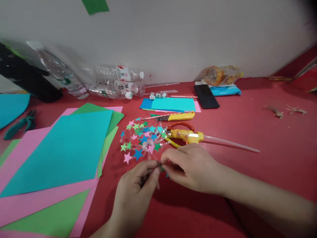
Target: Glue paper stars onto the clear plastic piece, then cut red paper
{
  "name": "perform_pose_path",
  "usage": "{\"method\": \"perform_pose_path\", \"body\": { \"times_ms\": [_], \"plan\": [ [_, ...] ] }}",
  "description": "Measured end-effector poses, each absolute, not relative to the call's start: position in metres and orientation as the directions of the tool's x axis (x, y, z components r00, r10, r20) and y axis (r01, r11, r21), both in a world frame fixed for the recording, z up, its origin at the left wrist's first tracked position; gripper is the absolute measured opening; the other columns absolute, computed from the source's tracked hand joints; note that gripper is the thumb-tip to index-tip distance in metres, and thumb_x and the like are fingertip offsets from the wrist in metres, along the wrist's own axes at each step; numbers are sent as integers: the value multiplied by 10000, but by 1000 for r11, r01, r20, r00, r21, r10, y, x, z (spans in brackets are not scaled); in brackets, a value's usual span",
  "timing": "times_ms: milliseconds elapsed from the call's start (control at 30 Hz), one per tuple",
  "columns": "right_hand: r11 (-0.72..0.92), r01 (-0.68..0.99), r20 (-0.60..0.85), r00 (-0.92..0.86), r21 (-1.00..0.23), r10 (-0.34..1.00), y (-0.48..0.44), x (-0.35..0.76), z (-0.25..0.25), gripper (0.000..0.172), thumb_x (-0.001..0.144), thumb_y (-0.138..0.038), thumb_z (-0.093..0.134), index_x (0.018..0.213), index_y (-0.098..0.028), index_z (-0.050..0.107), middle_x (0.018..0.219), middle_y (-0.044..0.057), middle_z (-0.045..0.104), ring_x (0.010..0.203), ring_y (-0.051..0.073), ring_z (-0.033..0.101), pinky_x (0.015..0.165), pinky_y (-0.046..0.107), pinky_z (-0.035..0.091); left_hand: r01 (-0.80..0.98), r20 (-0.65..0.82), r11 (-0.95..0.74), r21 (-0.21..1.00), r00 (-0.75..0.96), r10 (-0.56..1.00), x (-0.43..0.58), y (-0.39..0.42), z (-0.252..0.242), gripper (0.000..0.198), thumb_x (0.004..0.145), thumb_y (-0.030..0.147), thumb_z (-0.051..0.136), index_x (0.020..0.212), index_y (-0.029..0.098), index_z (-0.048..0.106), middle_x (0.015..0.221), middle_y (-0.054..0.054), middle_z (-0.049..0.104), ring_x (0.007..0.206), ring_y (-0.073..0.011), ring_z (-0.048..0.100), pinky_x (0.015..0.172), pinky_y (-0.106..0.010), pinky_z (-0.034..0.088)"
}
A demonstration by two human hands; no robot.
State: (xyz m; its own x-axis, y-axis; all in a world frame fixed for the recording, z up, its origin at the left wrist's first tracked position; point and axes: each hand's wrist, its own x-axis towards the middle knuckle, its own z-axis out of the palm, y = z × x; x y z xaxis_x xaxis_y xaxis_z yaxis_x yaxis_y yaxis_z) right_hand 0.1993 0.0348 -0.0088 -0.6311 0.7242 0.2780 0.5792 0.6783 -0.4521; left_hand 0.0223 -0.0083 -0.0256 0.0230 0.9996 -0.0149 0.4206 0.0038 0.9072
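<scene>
In the lower middle, my left hand (137,190) and my right hand (192,167) meet fingertip to fingertip, each closed in a pinch. Whatever is between the fingers is too small and too covered to name. Bits of green show just under the right fingertips. Just beyond the hands lies a loose cluster of small paper stars, among them a blue star (138,154) and a pink star (127,158), with clear plastic pieces mixed in. A yellow hot glue gun (187,135) with a clear glue stick (231,143) rests behind my right hand, over orange-handled scissors (182,125).
Sheets of coloured paper (66,148) cover the left side, near teal pliers (21,125). A yellow utility knife (180,116), paper strips (173,104) and a black phone (206,96) lie farther back. Plastic bottles (111,90) and a black flask (24,72) stand or lie along the wall.
</scene>
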Motion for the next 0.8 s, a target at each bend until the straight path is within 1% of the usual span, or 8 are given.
{"method": "perform_pose_path", "body": {
  "times_ms": [200, 333, 400, 467, 567, 700, 733, 800],
  "plan": [
    [663, 555, 244, -645, -502, 724, 36, 202, -6, 84, 860, -174, 500, 817, -192, 570, 607, -24, 603, 522, 119, 499, 528, 244, 268, 401, 0, 19, 916, -48, 999, 27, -12, -18, 157, 805, 270, 586, 858, 205, 719, 489, 48, 577, 429, -101, 509, 444, -197, 420],
    [684, 538, 256, -662, -493, 704, 37, 203, -6, 73, 834, -152, 528, 786, -186, 570, 585, -36, 587, 506, 111, 477, 525, 245, 263, 486, 80, -56, 872, -28, 996, 26, -12, -13, 232, 832, 274, 571, 1011, 221, 709, 505, 65, 551, 421, -92, 470, 449, -201, 405],
    [690, 535, 260, -665, -487, 700, 37, 204, -6, 76, 843, -156, 529, 790, -186, 574, 579, -37, 585, 504, 111, 478, 523, 244, 266, 522, 133, -107, 846, -13, 991, 24, -14, -13, 226, 837, 255, 571, 1026, 228, 694, 512, 67, 559, 428, -95, 490, 446, -203, 397],
    [687, 533, 269, -658, -494, 704, 38, 204, -7, 84, 874, -172, 518, 822, -190, 582, 606, -34, 604, 526, 114, 503, 530, 241, 283, 540, 212, -186, 821, 15, 977, 22, -16, -13, 169, 831, 216, 575, 959, 236, 683, 516, 65, 575, 437, -98, 524, 440, -203, 389],
    [689, 534, 312, -631, -489, 710, 39, 207, -7, 112, 930, -205, 487, 905, -193, 596, 669, -20, 640, 584, 121, 557, 558, 240, 322, 573, 387, -345, 744, 52, 921, 17, -18, -11, 134, 820, 149, 571, 870, 250, 643, 552, 71, 614, 446, -84, 543, 460, -187, 409],
    [732, 546, 440, -585, -409, 682, 40, 210, -6, 159, 954, -204, 467, 1040, -182, 599, 669, -27, 643, 570, 116, 548, 574, 250, 347, 654, 550, -513, 557, 172, 817, 4, -14, -6, 184, 811, 87, 572, 885, 253, 605, 628, 79, 641, 490, -66, 555, 512, -165, 432],
    [752, 548, 478, -582, -367, 658, 39, 211, -6, 163, 953, -193, 465, 1039, -176, 603, 667, -27, 643, 562, 114, 537, 574, 255, 349, 663, 564, -539, 520, 207, 799, 1, -12, -4, 194, 809, 77, 575, 890, 250, 603, 650, 72, 638, 518, -70, 561, 530, -168, 439],
    [801, 546, 538, -610, -246, 581, 39, 211, -6, 164, 945, -162, 460, 970, -166, 622, 653, -20, 632, 550, 116, 515, 563, 268, 345, 683, 606, -542, 490, 180, 775, -5, -7, -3, 212, 791, 64, 604, 899, 246, 616, 732, 46, 643, 650, -94, 596, 634, -192, 472]
  ]
}}
